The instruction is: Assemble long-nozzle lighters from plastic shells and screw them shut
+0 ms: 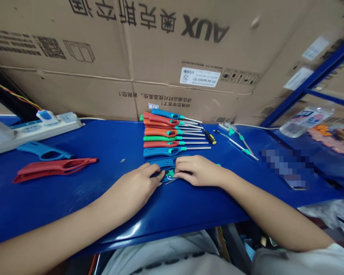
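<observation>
My left hand (140,181) is closed, its thumb and fingertips pinching the left side of an opened blue lighter casing. A green trigger part (170,173) with small metal pieces around it lies between my hands. My right hand (199,170) has its fingers closed at that green part, though the fingertips partly hide the grip. A blue casing half (162,162) lies just behind my fingers. Beyond it is a row of several assembled long-nose gas lighters, the nearest a blue lighter (160,152), with metal tubes pointing right.
Red casing halves (54,170) and a blue casing half (43,150) lie left, near a power strip (31,131). Small metal pins (122,160), a screwdriver (210,137) and metal tube assemblies (237,143) rest on the blue table. A plastic bottle (306,120) and a pixelated phone-like object (286,168) are right.
</observation>
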Motion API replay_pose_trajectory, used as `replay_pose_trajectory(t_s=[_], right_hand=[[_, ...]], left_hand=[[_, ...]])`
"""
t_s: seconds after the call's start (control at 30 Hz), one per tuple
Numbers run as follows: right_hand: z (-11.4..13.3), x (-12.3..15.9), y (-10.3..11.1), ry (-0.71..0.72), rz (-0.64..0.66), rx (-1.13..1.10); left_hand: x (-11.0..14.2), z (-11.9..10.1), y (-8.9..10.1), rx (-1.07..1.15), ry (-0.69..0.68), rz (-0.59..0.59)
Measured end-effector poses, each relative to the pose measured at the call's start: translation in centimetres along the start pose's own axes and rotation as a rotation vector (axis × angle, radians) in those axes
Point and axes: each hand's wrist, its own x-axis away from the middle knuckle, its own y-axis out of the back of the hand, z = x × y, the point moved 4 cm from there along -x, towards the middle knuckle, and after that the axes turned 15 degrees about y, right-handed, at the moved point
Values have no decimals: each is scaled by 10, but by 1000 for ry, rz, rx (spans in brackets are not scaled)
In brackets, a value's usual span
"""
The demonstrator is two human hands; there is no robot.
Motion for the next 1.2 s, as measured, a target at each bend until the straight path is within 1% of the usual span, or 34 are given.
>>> replay_pose_trajectory(t_s=[0.17, 0.33, 0.5, 0.63, 0.77, 0.87, 0.93, 0.97, 1.0, 1.1, 1.2], right_hand=[[2, -1, 0, 33, 3, 68], [1, 1, 2, 96, -7, 140], [-4, 1, 2, 130, -51, 84], [-5, 2, 3, 150, -97, 63], [-3, 6, 13, 171, -159, 95], [-9, 14, 31, 142, -230, 182], [-21, 25, 49, 49, -286, 274], [-31, 32, 59, -45, -314, 345], [-42, 43, 70, -186, -362, 428], [-77, 78, 99, -493, -501, 577], [-108, 114, 113, -735, -570, 665]], left_hand=[[4, -2, -4, -132, 25, 25], [5, 1, -3, -143, 25, 5], [4, 2, -1, -90, -60, -14], [2, 4, -6, -80, -117, -19], [2, 6, -11, -90, -157, -37], [3, 6, -10, -115, -165, -42], [4, 5, -9, -135, -180, -37], [4, 4, -9, -146, -187, -35], [4, 4, -9, -157, -190, -33], [4, 5, -9, -173, -182, -34], [3, 6, -9, -170, -187, -37]])
